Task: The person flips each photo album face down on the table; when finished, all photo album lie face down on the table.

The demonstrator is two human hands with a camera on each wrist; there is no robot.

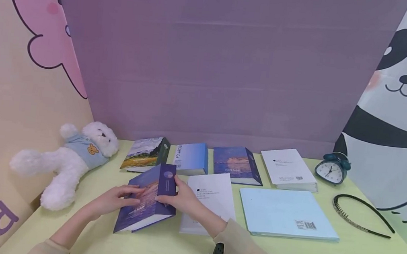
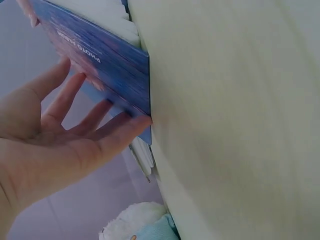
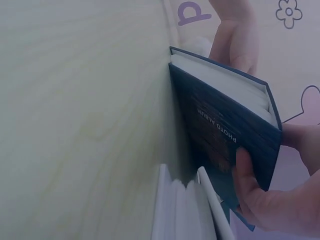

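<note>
A purple-blue photo album (image 1: 147,203) with a sunset-like cover picture stands tilted on the near left of the table, its page edges toward me. My right hand (image 1: 184,198) grips it by the spine side, thumb on one face and the other fingers partly hidden behind. Against the front cover rest the spread, relaxed fingers of my left hand (image 1: 119,197); the left wrist view shows that hand (image 2: 70,130) touching the cover near its lower edge. Just right of the held album lies a white-covered album (image 1: 216,192), partly behind my right forearm.
Along the back lie a landscape-cover album (image 1: 145,150), a blue Polaroid album (image 1: 191,156), another purple album (image 1: 234,162) and a white one (image 1: 287,166). At right are a light blue folder (image 1: 287,211), an alarm clock (image 1: 331,170) and a headband (image 1: 347,222). A white plush toy (image 1: 73,160) leans left.
</note>
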